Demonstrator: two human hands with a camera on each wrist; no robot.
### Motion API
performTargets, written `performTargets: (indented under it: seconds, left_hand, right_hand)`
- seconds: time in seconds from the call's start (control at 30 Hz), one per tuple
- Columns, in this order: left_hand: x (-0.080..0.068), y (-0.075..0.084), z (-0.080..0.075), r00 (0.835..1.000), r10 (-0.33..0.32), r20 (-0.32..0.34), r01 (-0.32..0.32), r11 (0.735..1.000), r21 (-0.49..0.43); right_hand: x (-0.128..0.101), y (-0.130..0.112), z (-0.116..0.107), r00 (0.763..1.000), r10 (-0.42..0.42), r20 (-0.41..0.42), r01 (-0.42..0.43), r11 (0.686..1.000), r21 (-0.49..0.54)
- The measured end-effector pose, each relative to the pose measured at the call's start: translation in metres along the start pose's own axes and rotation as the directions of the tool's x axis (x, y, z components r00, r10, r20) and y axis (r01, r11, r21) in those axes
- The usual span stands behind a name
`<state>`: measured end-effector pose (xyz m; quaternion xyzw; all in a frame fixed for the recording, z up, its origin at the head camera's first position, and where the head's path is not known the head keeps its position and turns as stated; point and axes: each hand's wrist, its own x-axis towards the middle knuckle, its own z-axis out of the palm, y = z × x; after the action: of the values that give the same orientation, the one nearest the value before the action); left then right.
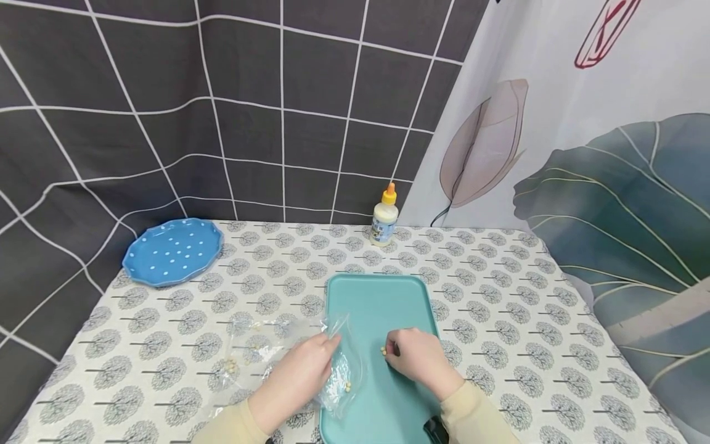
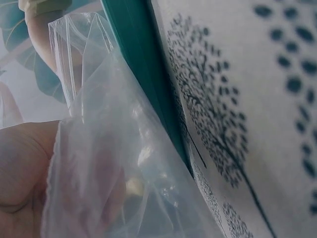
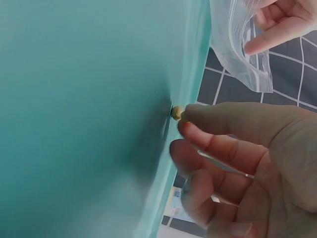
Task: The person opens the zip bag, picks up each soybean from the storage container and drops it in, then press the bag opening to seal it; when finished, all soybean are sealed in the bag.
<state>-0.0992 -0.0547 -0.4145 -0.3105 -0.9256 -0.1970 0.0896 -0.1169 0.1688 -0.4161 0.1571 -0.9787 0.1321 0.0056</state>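
My left hand (image 1: 299, 376) grips a clear zip bag (image 1: 350, 354) near its mouth, over the left edge of a teal tray (image 1: 377, 308). A few small yellow beans (image 1: 347, 386) show through the plastic, and more gather in the part lying on the cloth. In the left wrist view the bag (image 2: 124, 109) covers part of the hand. My right hand (image 1: 416, 357) is low over the tray, pinching a small yellow bean (image 3: 177, 113) between thumb and index finger, close to the tray surface. Its other fingers are curled loosely.
A blue plate (image 1: 172, 253) with white dots stands at the back left. A small bottle (image 1: 384, 219) with an orange-yellow cap is behind the tray. Tree-print cloth (image 1: 183, 370) covers the table, with a dark grid curtain (image 1: 316, 74) behind. A black object (image 1: 435, 430) sits by the right wrist.
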Motion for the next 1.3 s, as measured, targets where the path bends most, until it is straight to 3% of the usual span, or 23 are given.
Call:
performTargets:
  seconds: [0.2,0.4,0.63,1.0,1.3]
  left_hand:
    - [0.000,0.000,0.000,1.000,-0.004,0.008,0.004,1.000,0.001]
    - [0.001,-0.001,0.001,1.000,-0.004,0.002,0.004,1.000,-0.002]
    - [0.001,0.000,-0.001,1.000,-0.005,0.006,0.005,1.000,0.002]
    - [0.001,0.000,-0.001,1.000,-0.002,0.004,0.002,1.000,0.010]
    - [0.001,0.000,0.000,1.000,-0.009,0.014,0.009,1.000,0.009]
  right_hand:
    - [-0.001,-0.003,-0.003,0.999,-0.037,-0.015,0.038,0.997,0.068]
    - [-0.001,-0.014,-0.010,0.991,-0.133,-0.031,0.136,0.978,0.156]
    - [-0.001,-0.028,-0.011,0.973,-0.230,-0.032,0.232,0.955,0.185]
    - [0.000,-0.026,-0.010,0.981,-0.191,-0.005,0.187,0.955,0.229]
    - [0.002,-0.012,-0.005,0.990,-0.143,-0.021,0.144,0.968,0.206]
